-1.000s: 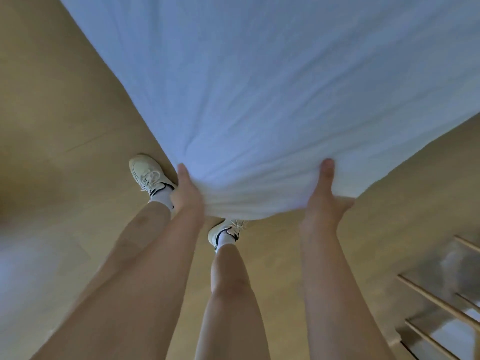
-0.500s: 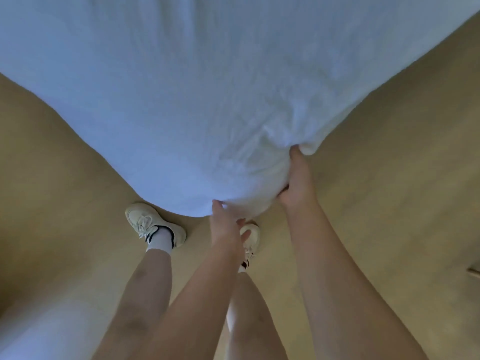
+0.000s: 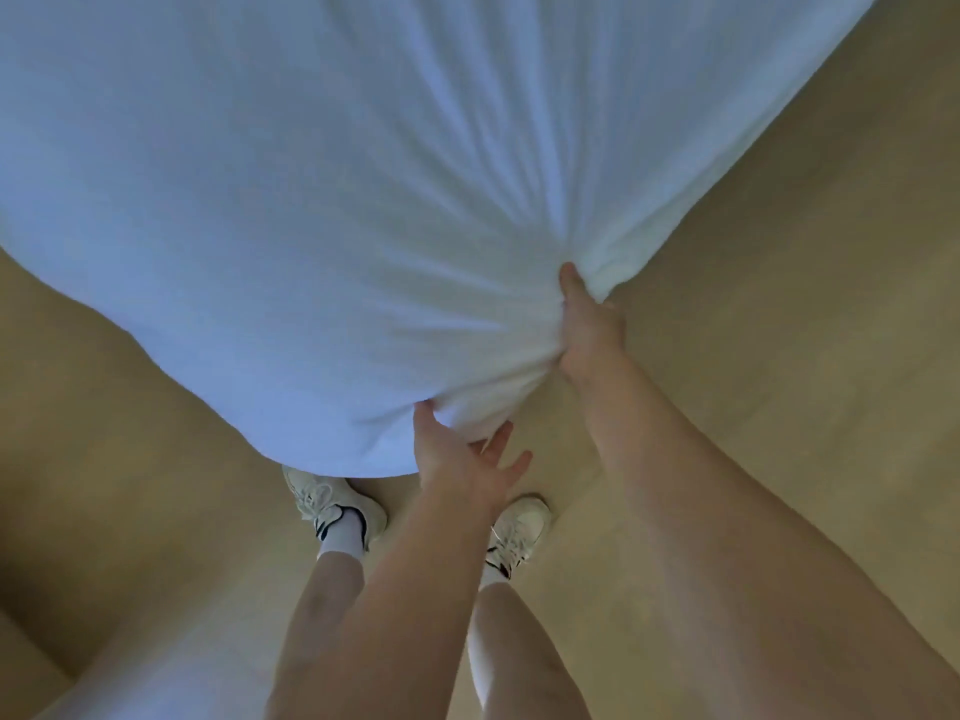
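Observation:
A large white sheet (image 3: 322,189) is stretched out above the floor and fills the upper part of the view. My right hand (image 3: 589,330) grips its near edge, thumb on top and fingers hidden beneath, with folds fanning out from the grip. My left hand (image 3: 462,462) is lower and to the left at the sheet's bottom edge. Its thumb lies against the fabric, while the fingers I can see are spread straight and stick out from under the cloth. The sheet's far edges are out of frame.
A tan wooden floor (image 3: 779,330) lies below. My bare legs and two white sneakers (image 3: 332,504) (image 3: 519,527) stand directly beneath the sheet's near edge. A pale patch (image 3: 104,688) shows at the bottom left.
My right hand has moved up and to the right along the sheet's edge, still gripping it. My left hand's fingers have loosened and spread out, and the sheet hangs further left.

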Available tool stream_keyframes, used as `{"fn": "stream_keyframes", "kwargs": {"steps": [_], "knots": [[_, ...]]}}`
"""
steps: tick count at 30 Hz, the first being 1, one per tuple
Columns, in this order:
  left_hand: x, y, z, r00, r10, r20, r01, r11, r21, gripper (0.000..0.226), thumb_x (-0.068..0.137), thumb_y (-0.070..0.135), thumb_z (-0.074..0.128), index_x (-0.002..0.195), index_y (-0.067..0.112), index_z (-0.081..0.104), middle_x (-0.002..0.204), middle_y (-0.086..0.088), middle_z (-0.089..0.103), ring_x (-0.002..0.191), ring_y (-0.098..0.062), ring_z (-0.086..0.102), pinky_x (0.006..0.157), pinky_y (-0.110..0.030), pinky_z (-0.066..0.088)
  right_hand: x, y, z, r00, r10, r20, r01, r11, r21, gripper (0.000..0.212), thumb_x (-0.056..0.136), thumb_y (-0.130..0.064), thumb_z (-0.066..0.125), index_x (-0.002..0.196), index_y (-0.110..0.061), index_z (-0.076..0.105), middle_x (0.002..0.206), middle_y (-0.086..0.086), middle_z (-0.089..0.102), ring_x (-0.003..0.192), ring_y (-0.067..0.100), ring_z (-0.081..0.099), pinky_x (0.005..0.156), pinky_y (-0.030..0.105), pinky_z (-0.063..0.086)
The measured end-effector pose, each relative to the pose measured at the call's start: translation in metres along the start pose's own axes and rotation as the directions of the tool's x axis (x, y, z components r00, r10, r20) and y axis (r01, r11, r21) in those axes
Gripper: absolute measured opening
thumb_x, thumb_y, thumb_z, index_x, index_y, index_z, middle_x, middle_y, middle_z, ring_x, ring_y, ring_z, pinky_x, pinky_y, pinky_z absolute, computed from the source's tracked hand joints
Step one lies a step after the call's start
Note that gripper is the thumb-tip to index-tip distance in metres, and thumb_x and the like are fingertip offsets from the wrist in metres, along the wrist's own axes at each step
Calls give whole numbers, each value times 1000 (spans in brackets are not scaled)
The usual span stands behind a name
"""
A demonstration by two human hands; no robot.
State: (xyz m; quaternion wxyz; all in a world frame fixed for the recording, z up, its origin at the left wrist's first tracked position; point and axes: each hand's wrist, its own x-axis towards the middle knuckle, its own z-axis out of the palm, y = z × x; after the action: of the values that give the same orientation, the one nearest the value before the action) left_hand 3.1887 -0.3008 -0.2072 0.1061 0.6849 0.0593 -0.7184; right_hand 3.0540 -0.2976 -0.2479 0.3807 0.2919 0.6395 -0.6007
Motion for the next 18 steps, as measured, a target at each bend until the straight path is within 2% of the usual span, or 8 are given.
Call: {"fn": "stream_keyframes", "kwargs": {"steps": [2, 4, 6, 8, 9, 11, 14, 18], "knots": [[-10, 11, 10, 998, 55, 18, -58, 964, 261, 39, 92, 41, 46, 121, 17, 52, 106, -8, 58, 87, -24, 61, 73, -40, 46, 10, -8, 4, 997, 70, 13, -69, 997, -33, 25, 82, -20, 73, 98, -8, 59, 96, 4, 64, 78, 18, 62, 59, 27, 53], [-23, 14, 19, 986, 163, 42, -148, 723, 675, 28, 88, 41, 52, 101, 17, 59, 92, -7, 65, 74, -21, 62, 66, -32, 46, 18, -19, -10, 984, 168, 68, -156, 976, -153, 40, 82, -31, 72, 114, -12, 56, 109, 4, 64, 83, 16, 62, 60, 26, 51], [-30, 14, 31, 894, 405, 193, -290, 193, 937, 29, 79, 45, 55, 87, 18, 62, 91, -7, 69, 75, -21, 59, 70, -30, 43, 26, -39, -25, 967, 224, 118, -183, 940, -287, 45, 82, -47, 66, 115, -18, 54, 111, 2, 61, 94, 15, 59, 78, 30, 49], [-28, 20, 56, 637, 607, 475, -298, -374, 878, 37, 80, 47, 56, 107, 23, 60, 112, 1, 62, 101, -20, 54, 84, -34, 38, 41, -65, -29, 965, 209, 157, -152, 937, -314, 56, 80, -57, 62, 121, -20, 52, 116, 0, 60, 105, 18, 57, 95, 36, 45], [-26, 25, 74, 500, 618, 607, -291, -541, 789, 50, 80, 49, 57, 123, 24, 52, 126, 1, 53, 116, -22, 46, 92, -38, 34, 49, -79, -27, 967, 194, 166, -138, 944, -300, 64, 78, -60, 62, 127, -21, 49, 120, 1, 60, 108, 19, 57, 98, 39, 45], [-15, 35, 120, 401, 514, 759, -251, -735, 630, 82, 78, 58, 58, 145, 24, 24, 151, -6, 22, 140, -27, 16, 107, -51, 19, 64, -103, -19, 969, 169, 178, -118, 957, -266, 81, 72, -68, 63, 136, -24, 42, 127, 3, 57, 114, 22, 56, 101, 41, 44], [11, 41, 181, 438, 318, 841, -73, -920, 386, 112, 73, 73, 54, 149, 23, -12, 155, -12, -21, 142, -35, -20, 109, -63, -4, 93, -123, -6, 969, 164, 185, -155, 986, -60, 93, 72, -70, 61, 145, -20, 33, 137, 7, 51, 124, 27, 50, 108, 42, 38], [24, 43, 241, 313, 260, 913, -183, -927, 327, 109, 69, 79, 46, 151, 25, -3, 157, -14, -15, 143, -33, -16, 107, -64, -7, 111, -166, 7, 922, 38, 386, -150, 952, 266, 60, 93, -55, 42, 132, -9, 51, 130, 13, 58, 118, 27, 57, 99, 39, 44]]}}
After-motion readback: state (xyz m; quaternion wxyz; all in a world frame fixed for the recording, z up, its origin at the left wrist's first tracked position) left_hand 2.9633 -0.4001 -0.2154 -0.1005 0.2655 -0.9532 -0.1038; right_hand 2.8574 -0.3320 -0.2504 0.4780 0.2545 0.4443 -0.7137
